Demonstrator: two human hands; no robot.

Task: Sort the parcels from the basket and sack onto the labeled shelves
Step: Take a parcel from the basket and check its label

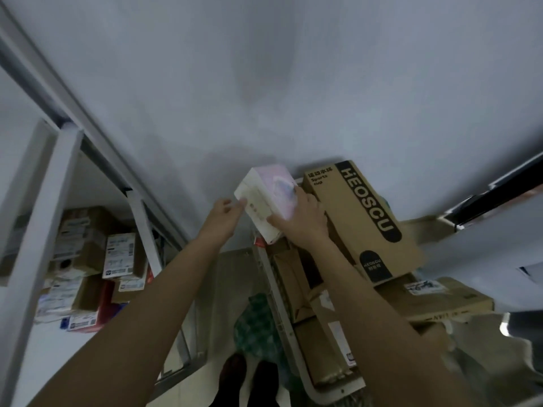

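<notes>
**White parcel held at top of right shelf stack**

White-pink parcel (266, 201) raised high, tilted, just left of tall brown HEOSCU box (363, 218) and touching or nearly touching its left edge; cannot tell which. Right hand (302, 214) wrapped over parcel's right side, thumb along lower face, fingers curled on top edge. Left hand (224, 212) at parcel's left corner, fingertips (241, 203) relaxed and touching it lightly, not gripping.

Surroundings: HEOSCU box, marked "Sports cup", lying aslant on flat brown carton (449, 301) w/ white label. Beneath, right shelf unit (271, 289), grey upright w/ holes, packed w/ more brown cartons (320, 336). Left shelf unit (41, 218), white frame, holding labelled parcels (120, 255) stacked several deep, well apart from hands. Green chequered sack (258, 324) on floor between the two units, directly below forearms. Dark shoes (249, 380) at bottom centre.

Room: plain pale wall (264, 83) filling upper half; light floor (229, 277) in gap between units. Dim, blurred toward edges.
</notes>
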